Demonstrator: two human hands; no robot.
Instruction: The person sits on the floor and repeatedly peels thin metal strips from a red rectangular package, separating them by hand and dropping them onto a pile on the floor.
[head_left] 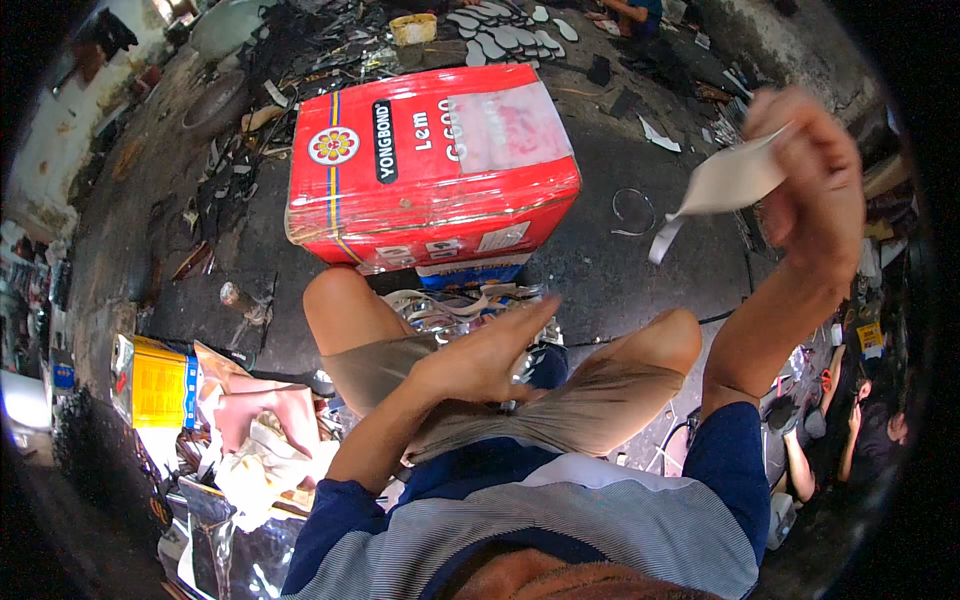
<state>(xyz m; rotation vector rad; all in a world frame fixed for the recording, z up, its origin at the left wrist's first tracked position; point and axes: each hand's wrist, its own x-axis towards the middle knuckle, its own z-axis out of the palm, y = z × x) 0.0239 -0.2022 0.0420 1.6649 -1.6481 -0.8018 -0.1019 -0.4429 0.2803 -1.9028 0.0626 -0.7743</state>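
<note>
Up on the right goes the action: my right hand, a little blurred, grips a pale strip between thumb and fingers, raised well apart from the red box, the strip's narrow tail twisting down to the left. And my left hand? Open, fingers stretched out, above my lap and between my knees; whether it touches anything, I can't tell. The box stands straight ahead, just beyond my knees. A thin curl lies on the dark floor between box and strip. Over on the left, a yellow tin stands beside heaped scraps; far ahead, sole-shaped pieces lie spread.
</note>
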